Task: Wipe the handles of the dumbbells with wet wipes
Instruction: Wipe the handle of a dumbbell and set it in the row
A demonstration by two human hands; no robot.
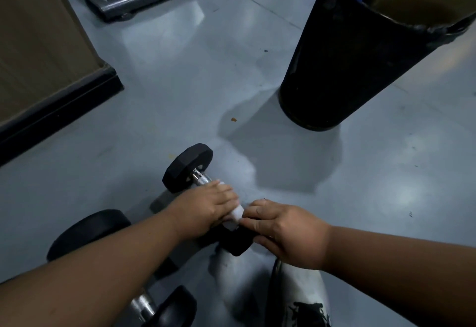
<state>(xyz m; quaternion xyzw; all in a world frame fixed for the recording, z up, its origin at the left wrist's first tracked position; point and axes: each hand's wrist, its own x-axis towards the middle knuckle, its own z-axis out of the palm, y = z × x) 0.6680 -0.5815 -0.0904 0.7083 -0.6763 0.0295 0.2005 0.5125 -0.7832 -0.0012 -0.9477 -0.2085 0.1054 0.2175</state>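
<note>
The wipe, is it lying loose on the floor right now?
No, the wipe is wrapped on the dumbbell handle under the left hand.

No text, label, brand, number or sign can be read anywhere in the view; the rubber end of the dumbbell (187,167) beyond the grip of the left hand (206,206) shows a plain black face, with no weight figure legible; the black bin (342,58) further off bears no readable marking; the shoe (301,301) below the right hand (286,231) is too blurred to show any logo.
</note>
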